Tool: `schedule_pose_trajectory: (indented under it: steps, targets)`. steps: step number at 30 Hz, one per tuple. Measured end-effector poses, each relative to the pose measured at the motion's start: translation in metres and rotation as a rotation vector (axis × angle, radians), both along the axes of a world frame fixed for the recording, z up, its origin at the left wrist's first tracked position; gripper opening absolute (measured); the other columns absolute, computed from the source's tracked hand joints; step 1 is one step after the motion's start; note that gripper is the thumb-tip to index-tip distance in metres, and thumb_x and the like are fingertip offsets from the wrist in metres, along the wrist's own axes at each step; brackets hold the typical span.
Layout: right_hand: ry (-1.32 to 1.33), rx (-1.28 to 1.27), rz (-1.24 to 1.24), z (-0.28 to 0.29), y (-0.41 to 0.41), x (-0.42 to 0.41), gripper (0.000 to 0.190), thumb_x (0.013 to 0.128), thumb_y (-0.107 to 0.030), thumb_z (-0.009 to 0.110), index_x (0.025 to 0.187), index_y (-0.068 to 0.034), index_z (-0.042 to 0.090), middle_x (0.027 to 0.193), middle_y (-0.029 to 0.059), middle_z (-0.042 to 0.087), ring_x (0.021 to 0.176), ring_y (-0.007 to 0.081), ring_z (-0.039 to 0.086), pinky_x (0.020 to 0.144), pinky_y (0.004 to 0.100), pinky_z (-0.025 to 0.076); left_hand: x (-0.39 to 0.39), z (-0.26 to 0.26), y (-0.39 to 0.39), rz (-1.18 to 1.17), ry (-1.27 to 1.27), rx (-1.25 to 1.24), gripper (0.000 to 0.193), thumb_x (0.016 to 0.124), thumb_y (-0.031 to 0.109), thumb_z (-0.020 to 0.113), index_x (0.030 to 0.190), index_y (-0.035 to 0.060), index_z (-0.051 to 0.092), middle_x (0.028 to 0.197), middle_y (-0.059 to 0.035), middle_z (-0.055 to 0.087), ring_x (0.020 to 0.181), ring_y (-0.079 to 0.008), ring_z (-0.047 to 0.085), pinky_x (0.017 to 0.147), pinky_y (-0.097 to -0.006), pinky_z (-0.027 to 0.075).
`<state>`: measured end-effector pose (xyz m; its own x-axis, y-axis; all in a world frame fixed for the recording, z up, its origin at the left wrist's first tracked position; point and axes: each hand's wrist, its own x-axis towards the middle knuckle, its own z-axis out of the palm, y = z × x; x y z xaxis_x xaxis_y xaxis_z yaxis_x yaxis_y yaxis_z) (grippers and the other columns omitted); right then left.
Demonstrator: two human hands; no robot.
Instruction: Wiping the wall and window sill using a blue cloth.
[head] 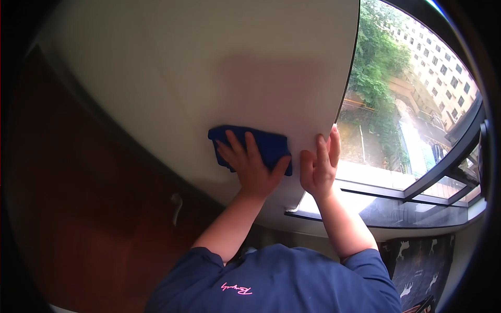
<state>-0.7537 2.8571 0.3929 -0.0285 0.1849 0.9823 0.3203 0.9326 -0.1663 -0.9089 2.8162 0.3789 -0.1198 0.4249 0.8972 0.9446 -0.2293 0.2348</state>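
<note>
My left hand (251, 169) lies flat with spread fingers on a blue cloth (271, 145), pressing it to a white wall (156, 86). The thumb rests near the cloth's right edge, and part of the cloth is hidden under the palm. My right hand (321, 172) is apart from the cloth, at the wall's vertical edge beside the window (375, 129). Its fingers are spread and hold nothing; the fingertips are at the edge. A faint reddish patch (270, 78) shows on the wall above the cloth.
A dark, glossy windowsill (391, 215) runs under the window on the right. Below it hangs a dark fabric (419, 270) with white animal figures. To the left is a reddish-brown floor (109, 250), with a small pale curved object (177, 209) over it.
</note>
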Motion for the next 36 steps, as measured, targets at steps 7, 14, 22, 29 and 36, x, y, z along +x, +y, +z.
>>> schedule_pose_trajectory:
  steps: [7,14,22,29,36]
  targets:
    - [0.022,-0.001,0.144,0.000,0.005,0.003,0.055,0.087,0.010,0.047,0.138,-0.010,0.050,0.150,0.0240,0.032,0.138,0.0462,0.032,0.112,0.0534,0.029,0.017,-0.078,-0.004,0.001,-0.062,-0.041,0.104,0.080,0.062,0.063,0.154,0.0128,0.008,0.154,-0.0333,0.001,0.137,-0.0626,0.001,0.102,-0.0754,0.007]
    - [0.053,0.000,0.226,-0.002,0.012,0.002,0.055,0.085,0.011,0.047,0.136,-0.010,0.053,0.149,0.0238,0.034,0.138,0.0453,0.032,0.112,0.0533,0.028,0.034,-0.052,-0.006,-0.015,-0.082,-0.038,0.103,0.080,0.058,0.064,0.155,0.0134,0.009,0.155,-0.0329,0.000,0.136,-0.0631,-0.001,0.102,-0.0759,0.007]
    - [-0.048,-0.116,0.238,0.015,-0.008,0.019,0.040,0.089,0.003,0.050,0.128,-0.002,0.058,0.145,0.0274,0.036,0.134,0.0420,0.039,0.107,0.0508,0.036,0.046,-0.055,0.003,0.014,-0.045,0.051,0.095,0.085,0.065,0.053,0.154,0.0122,0.014,0.156,-0.0300,0.001,0.138,-0.0607,0.002,0.103,-0.0749,0.007]
    - [-0.198,0.027,-0.110,0.024,-0.029,0.017,0.032,0.084,-0.010,0.060,0.114,0.000,0.065,0.141,0.0259,0.038,0.133,0.0454,0.036,0.108,0.0537,0.032,0.042,-0.125,-0.001,0.018,0.018,0.037,0.091,0.087,0.064,0.050,0.152,0.0096,0.018,0.155,-0.0304,0.006,0.138,-0.0605,0.005,0.104,-0.0741,0.008]
    - [-0.224,0.031,-0.199,0.021,-0.034,-0.008,0.032,0.079,-0.014,0.062,0.108,-0.009,0.072,0.136,0.0148,0.050,0.136,0.0379,0.036,0.117,0.0484,0.014,0.028,-0.132,0.003,0.040,0.076,-0.031,0.085,0.086,0.058,0.055,0.148,0.0065,0.029,0.153,-0.0324,0.011,0.137,-0.0606,0.008,0.104,-0.0749,0.009]
